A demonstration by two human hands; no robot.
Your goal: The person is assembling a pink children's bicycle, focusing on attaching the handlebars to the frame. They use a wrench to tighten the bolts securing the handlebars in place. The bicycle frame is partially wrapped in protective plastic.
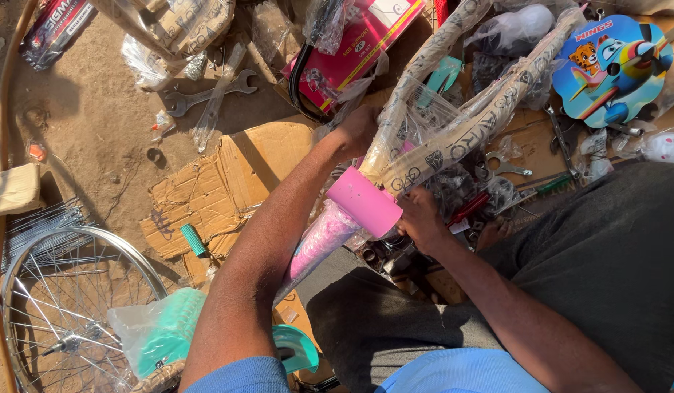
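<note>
While gripped by both hands, paper-wrapped pink bicycle frame (395, 156) over flattened cardboard (227, 182).

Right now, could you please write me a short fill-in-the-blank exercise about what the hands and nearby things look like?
1. The head tube of the wrapped bicycle frame is coloured ____.
2. The left hand grips the frame's paper-wrapped ____.
3. On the dirt by the flattened cardboard lies a double-ended metal ____.
4. At lower left lies a spoked bicycle ____.

Missing words: pink; tube; spanner; wheel
</note>
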